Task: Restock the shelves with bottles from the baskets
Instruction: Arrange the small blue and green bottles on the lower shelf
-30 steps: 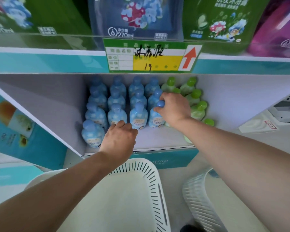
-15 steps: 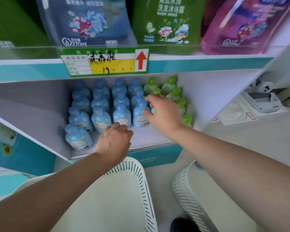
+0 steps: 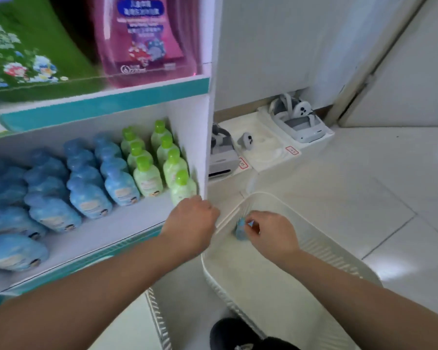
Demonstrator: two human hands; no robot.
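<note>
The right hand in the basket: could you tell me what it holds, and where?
The right hand pinches a blue bottle near its top, inside the white basket.

What cannot be seen clearly at the shelf and the basket

The right hand [image 3: 273, 233] covers most of a small blue bottle [image 3: 240, 229] in the white basket [image 3: 240, 281], so it is unclear if the fingers grip it. The left hand [image 3: 191, 223] is blurred and hides the foot of the nearest green bottle [image 3: 182, 188]. The blue bottles [image 3: 51, 198] at the left are smeared and cut by the edge, their labels unreadable. A dark shoe [image 3: 234, 333] is cut off at the near edge.
</note>
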